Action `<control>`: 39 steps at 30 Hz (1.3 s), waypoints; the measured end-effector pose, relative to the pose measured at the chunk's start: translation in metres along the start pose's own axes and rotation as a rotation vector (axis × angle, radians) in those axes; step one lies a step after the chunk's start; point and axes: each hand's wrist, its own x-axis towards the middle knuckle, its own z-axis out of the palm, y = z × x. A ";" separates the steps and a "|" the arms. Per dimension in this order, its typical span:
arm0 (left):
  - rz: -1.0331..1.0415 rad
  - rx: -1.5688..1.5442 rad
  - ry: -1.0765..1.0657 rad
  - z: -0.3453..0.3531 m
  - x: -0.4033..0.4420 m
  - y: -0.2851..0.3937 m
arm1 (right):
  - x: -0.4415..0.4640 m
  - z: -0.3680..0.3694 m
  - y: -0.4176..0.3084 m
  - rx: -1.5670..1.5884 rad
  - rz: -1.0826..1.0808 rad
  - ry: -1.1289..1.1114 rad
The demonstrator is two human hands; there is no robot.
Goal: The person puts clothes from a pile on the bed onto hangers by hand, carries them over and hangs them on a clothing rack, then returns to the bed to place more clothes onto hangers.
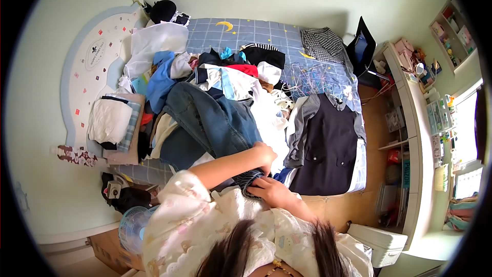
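Observation:
A pair of blue denim jeans (215, 118) lies across the heap of clothes on the bed, its near end drawn toward my body. My left hand (265, 156) is closed at the near right edge of the denim, its fingertips partly hidden. Just below it, my right hand (271, 192) is closed on a bunched, dark ribbed-looking part of the same garment, which appears to belong to the jeans. To the right of my hands lies a dark pinafore-style garment with grey checked sleeves (328, 138), spread flat.
Mixed clothes (230, 79) pile up behind the jeans. Folded clothes (110, 120) are stacked near the headboard (82, 66). Tangled hangers (315, 79) and a checked garment (323, 45) lie farther back. A fan (134, 230) stands at lower left, a white box (378, 243) at lower right.

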 end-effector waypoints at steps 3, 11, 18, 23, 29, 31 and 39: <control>-0.156 0.372 -0.279 0.028 0.076 0.036 | -0.026 -0.001 -0.015 -0.039 0.021 -0.001; -0.361 0.448 -0.453 0.104 0.183 0.116 | -0.150 -0.002 -0.061 -0.065 0.069 -0.022; -0.652 -0.012 0.317 0.076 0.106 0.116 | -0.243 -0.045 -0.098 0.063 0.207 0.063; -0.744 -0.261 0.213 0.094 0.006 0.090 | -0.256 -0.099 -0.123 -0.008 0.275 0.231; -0.355 -0.807 0.709 0.129 -0.054 0.054 | -0.253 -0.114 -0.086 0.176 0.402 0.768; -0.418 -1.217 0.659 0.089 -0.123 0.092 | -0.255 -0.114 -0.056 0.267 0.421 0.869; -0.456 -1.147 1.035 0.065 -0.237 0.135 | -0.229 -0.107 -0.027 0.486 0.270 0.974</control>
